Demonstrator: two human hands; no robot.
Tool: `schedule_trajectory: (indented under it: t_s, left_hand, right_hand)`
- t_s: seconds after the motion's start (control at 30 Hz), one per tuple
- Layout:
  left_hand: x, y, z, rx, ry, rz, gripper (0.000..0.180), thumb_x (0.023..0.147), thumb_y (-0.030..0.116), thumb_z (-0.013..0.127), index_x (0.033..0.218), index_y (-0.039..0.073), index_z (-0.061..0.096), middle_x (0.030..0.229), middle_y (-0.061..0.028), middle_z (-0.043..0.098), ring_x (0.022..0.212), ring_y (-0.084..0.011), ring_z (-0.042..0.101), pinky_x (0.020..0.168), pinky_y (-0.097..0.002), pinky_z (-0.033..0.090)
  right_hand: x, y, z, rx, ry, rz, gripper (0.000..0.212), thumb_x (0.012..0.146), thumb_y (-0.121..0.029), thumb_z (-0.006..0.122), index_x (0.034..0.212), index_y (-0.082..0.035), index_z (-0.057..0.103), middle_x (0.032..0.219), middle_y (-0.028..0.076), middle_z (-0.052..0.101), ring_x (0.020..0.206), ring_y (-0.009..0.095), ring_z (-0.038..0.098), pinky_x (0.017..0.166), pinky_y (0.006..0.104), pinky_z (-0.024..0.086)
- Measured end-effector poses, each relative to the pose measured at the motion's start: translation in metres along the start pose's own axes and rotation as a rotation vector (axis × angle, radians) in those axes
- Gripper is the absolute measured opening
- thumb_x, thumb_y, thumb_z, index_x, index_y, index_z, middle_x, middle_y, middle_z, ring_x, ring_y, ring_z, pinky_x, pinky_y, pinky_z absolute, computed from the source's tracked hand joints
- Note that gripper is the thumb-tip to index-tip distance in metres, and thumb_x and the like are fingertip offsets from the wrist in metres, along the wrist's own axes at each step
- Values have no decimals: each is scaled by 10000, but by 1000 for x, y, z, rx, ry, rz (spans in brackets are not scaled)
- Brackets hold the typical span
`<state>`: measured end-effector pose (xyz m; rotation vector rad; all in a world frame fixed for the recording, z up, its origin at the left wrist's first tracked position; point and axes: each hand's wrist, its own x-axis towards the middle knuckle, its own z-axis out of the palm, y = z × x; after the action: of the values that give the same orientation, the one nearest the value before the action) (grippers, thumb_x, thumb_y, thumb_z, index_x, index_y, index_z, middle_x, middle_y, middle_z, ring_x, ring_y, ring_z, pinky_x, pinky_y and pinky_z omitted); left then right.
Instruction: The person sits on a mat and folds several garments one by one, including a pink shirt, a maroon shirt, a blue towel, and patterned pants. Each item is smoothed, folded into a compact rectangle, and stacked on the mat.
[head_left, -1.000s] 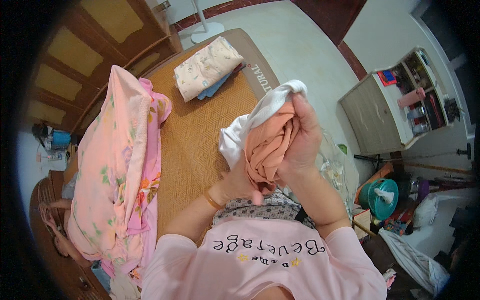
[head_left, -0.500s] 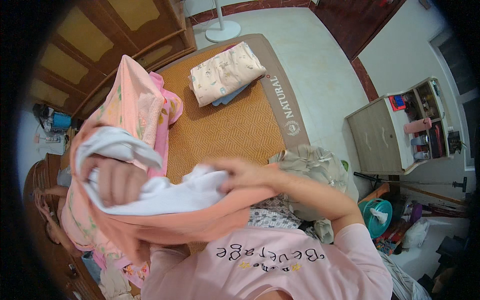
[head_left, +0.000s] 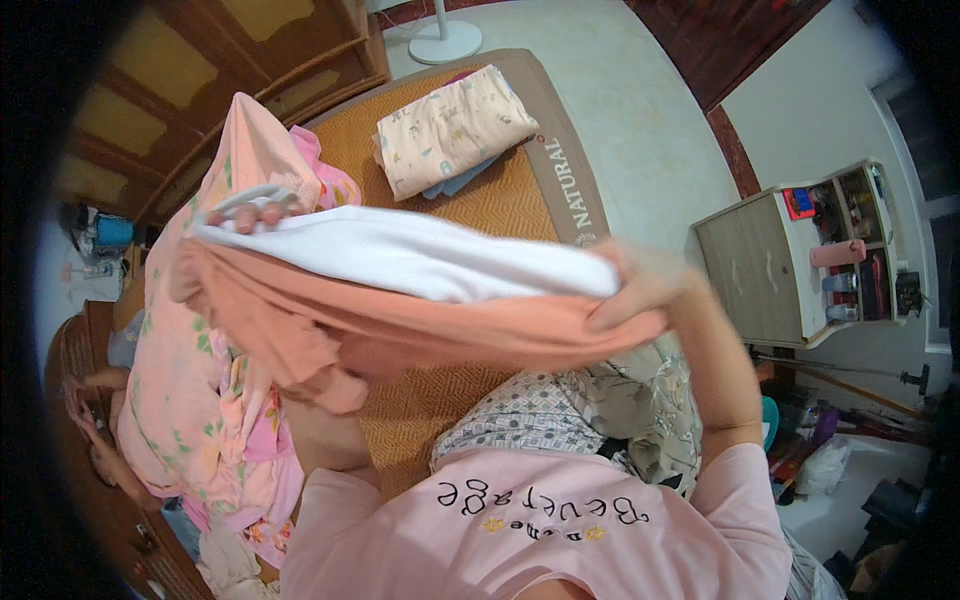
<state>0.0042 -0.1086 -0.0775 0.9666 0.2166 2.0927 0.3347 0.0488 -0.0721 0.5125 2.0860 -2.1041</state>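
An orange garment with a white lining is stretched sideways in the air before me, above the bed. My left hand grips its left end; only a few fingers show over the white edge, and the rest is behind the cloth. At the other end my right hand, a little blurred, is closed on the orange and white cloth. The garment hides most of my left forearm. Pink floral bedding lies heaped just left of and below my left hand.
A folded cream printed cloth rests on the woven mat. Patterned grey fabric is near my front. Another person's arm shows at the far left. A cabinet stands right; a white stand base is beyond the bed.
The garment was bunched with its white inside opened around my left hand. It is now pulled out long, my right hand having moved right and up, my left hand slightly up.
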Motion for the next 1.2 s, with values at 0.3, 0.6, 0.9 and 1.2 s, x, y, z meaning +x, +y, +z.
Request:
schedule_trajectory:
  t_s: [0.3, 0.6, 0.9, 1.2]
  left_hand:
    - [-156, -67, -79, 165, 1034, -494, 403, 943, 314, 480, 1264, 74, 439, 1284, -105, 483, 1179, -283, 474, 1021, -447, 384]
    - [-134, -83, -122, 1849, 1166, 91, 585, 841, 119, 628, 1291, -97, 323, 1288, -232, 409, 1154, -357, 450, 1007, -402, 346]
    - [11, -159, -132, 1727, 599, -403, 387, 822, 203, 624, 1123, -35, 575, 1025, -216, 608, 1009, -346, 559, 880, -405, 419]
    - [-16, -177, -17, 1564, -303, 273, 70, 777, 0, 609, 808, -4, 547, 946, -184, 599, 878, -330, 574, 791, -407, 443]
  right_hand:
    - [33, 64, -23, -846, 202, 189, 445, 687, -231, 728, 1058, -11, 619, 882, 190, 659, 838, 336, 639, 750, 385, 499]
    - [48, 186, 30, -1021, 628, 117, 501, 743, -176, 698, 1189, -23, 528, 1259, 248, 469, 1177, 413, 454, 989, 542, 348]
    - [27, 187, 75, -816, 940, -52, 429, 760, -111, 685, 1140, 30, 544, 1288, 277, 423, 1212, 435, 416, 994, 495, 369]
    - [25, 156, 72, 612, 1029, -254, 455, 910, -311, 567, 1239, -9, 483, 1318, 214, 453, 1197, 355, 472, 994, 435, 398]
